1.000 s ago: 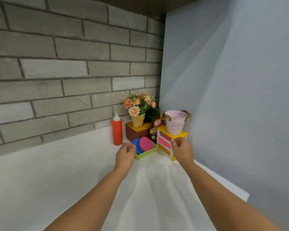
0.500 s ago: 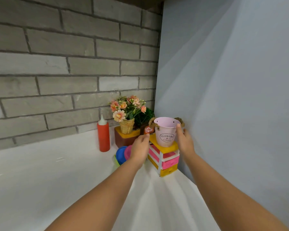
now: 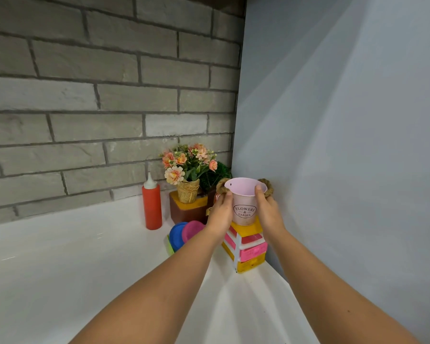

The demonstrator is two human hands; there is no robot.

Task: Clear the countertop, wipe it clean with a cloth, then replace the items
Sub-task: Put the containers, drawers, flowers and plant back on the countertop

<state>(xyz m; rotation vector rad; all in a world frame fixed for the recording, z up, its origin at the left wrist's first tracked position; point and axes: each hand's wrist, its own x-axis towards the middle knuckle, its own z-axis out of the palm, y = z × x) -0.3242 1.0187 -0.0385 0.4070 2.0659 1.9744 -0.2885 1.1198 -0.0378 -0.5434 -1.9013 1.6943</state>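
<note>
Here, left hand (image 3: 220, 212) and right hand (image 3: 268, 209) are clasping the pink bucket (image 3: 245, 207) above the drawers (image 3: 251, 249); leftward, a basket (image 3: 170, 247) is holding lids (image 3: 180, 234).

Countertop (image 3: 60, 269): white and smooth; everything on it is gathered in the far right corner.
Bottle (image 3: 152, 207): red with a white nozzle, stood upright at the left of the group.
Box (image 3: 186, 212): brown with a yellow top, set at the back, right of the bottle.
Tray (image 3: 170, 247): green, placed in front of the box; blue and pink discs are held in it.
Drawers (image 3: 248, 252): small yellow and pink unit, set just right of the tray.
</note>
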